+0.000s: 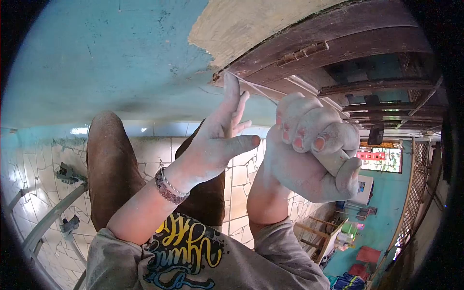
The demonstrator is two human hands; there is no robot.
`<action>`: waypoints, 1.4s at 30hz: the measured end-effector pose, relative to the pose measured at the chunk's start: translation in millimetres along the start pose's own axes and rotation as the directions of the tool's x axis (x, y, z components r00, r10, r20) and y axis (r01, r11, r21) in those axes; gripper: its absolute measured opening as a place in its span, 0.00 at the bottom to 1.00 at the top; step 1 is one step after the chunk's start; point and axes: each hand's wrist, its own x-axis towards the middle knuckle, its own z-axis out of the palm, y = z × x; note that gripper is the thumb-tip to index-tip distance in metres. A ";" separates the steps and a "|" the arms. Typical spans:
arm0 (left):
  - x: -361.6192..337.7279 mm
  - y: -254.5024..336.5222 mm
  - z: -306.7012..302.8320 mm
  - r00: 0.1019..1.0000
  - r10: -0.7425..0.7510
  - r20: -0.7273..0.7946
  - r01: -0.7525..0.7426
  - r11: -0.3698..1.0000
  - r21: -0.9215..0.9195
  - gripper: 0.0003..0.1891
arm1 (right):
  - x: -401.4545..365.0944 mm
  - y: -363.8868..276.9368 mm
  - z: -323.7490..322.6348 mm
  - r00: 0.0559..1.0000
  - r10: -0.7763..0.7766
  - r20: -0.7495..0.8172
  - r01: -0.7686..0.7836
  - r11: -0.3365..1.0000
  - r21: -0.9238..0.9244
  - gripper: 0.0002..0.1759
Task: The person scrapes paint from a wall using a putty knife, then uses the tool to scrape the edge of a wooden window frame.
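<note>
The blue wall (121,58) fills the upper left of the frame, its paint scuffed and dark-specked. At upper centre, a ragged-edged beige patch (251,24) narrows downward along the dark brown wooden frame (357,41), which slants toward the upper right.

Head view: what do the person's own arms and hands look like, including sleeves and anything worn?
Both arms come out of grey short sleeves. A dark, patterned bracelet circles the left wrist; none shows on the right. The left hand and right hand are ungloved, with a powdery coating over the fingers.
</note>
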 end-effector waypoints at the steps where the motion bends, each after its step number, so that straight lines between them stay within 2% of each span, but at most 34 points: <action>1: -1.0 -0.9 -0.5 1.000 -0.009 -0.008 0.009 1.000 0.006 0.59 | -0.3 1.1 1.5 1.000 -0.013 -0.027 0.013 1.000 0.008 0.25; 4: 1.4 4.4 0.5 1.000 0.009 0.030 -0.012 0.997 0.074 0.60 | 1.2 3.0 0.0 0.999 -0.036 -0.033 0.036 0.999 0.007 0.25; 7: 1.6 -1.5 1.3 1.000 0.021 -0.013 -0.022 0.998 -0.058 0.59 | 4.0 3.4 -4.4 1.000 -0.001 -0.023 0.002 0.998 0.055 0.24; 10: -0.6 3.4 2.7 0.999 -0.025 -0.024 0.024 1.000 -0.009 0.59 | 2.4 8.8 -5.5 1.000 -0.004 -0.004 0.005 0.995 0.098 0.24; 13: 1.7 -5.7 1.5 1.000 0.013 -0.025 -0.017 0.990 -0.141 0.59 | -4.7 16.8 -2.5 1.000 0.020 -0.015 -0.018 0.995 0.095 0.23; 16: -1.6 -10.8 -7.6 0.999 -0.038 -0.038 0.034 0.996 -0.088 0.59 | -7.7 15.7 1.1 0.999 0.037 -0.015 -0.035 0.992 0.122 0.22; 19: 2.4 0.9 1.6 1.000 0.003 0.002 -0.003 1.000 0.004 0.60 | -4.4 2.8 4.3 0.999 -0.014 0.033 0.011 0.996 0.093 0.23; 22: 1.8 -11.0 -5.2 0.999 -0.018 -0.028 0.015 0.995 -0.103 0.60 | -9.3 13.9 0.4 0.999 0.030 -0.015 -0.029 0.996 0.081 0.23; 25: -1.4 -9.9 -2.6 1.000 -0.002 -0.009 0.002 1.000 -0.022 0.60 | -4.7 4.8 1.7 1.000 0.005 0.005 -0.005 0.996 0.086 0.22; 26: -0.1 -8.0 -2.1 1.000 0.001 -0.014 -0.002 0.998 -0.057 0.60 | -3.4 1.8 2.7 0.999 -0.020 0.034 0.016 0.995 0.101 0.22; 27: 2.5 -6.5 -0.4 1.000 0.000 -0.015 -0.002 0.996 -0.093 0.60 | -4.8 5.8 4.9 0.999 -0.038 -0.011 0.039 0.995 0.090 0.22; 28: 3.8 -6.7 2.2 1.000 -0.004 -0.010 0.003 0.991 -0.132 0.60 | -6.4 9.8 6.9 0.998 0.008 -0.057 -0.004 0.997 0.071 0.22; 31: 1.1 -17.4 -0.7 1.000 0.014 -0.010 -0.015 0.998 -0.055 0.60 | -9.3 13.1 5.0 0.983 0.103 -0.152 -0.099 0.995 0.031 0.23; 33: 0.7 -15.3 0.3 1.000 0.025 0.000 -0.025 0.998 -0.062 0.60 | -5.8 3.5 8.4 0.996 -0.001 -0.090 0.004 0.999 0.039 0.23; 36: 3.4 -12.2 3.3 1.000 -0.005 -0.011 0.004 0.993 -0.118 0.60 | -7.0 15.2 3.2 0.994 0.020 -0.109 -0.016 0.999 0.031 0.22; 37: 2.3 -20.0 -6.0 0.999 -0.025 -0.038 0.020 0.993 -0.121 0.60 | -11.2 27.0 -1.1 0.986 0.077 -0.146 -0.074 0.997 0.023 0.21; 39: 0.1 -25.3 -11.3 0.997 -0.022 -0.071 0.016 0.996 -0.086 0.60 | -14.4 28.4 -0.2 0.972 0.167 -0.166 -0.143 0.979 0.143 0.21; 42: -0.5 -14.4 4.1 1.000 0.031 -0.004 -0.031 0.995 -0.095 0.61 | -10.8 12.3 10.6 0.995 0.016 -0.096 -0.007 0.995 0.097 0.20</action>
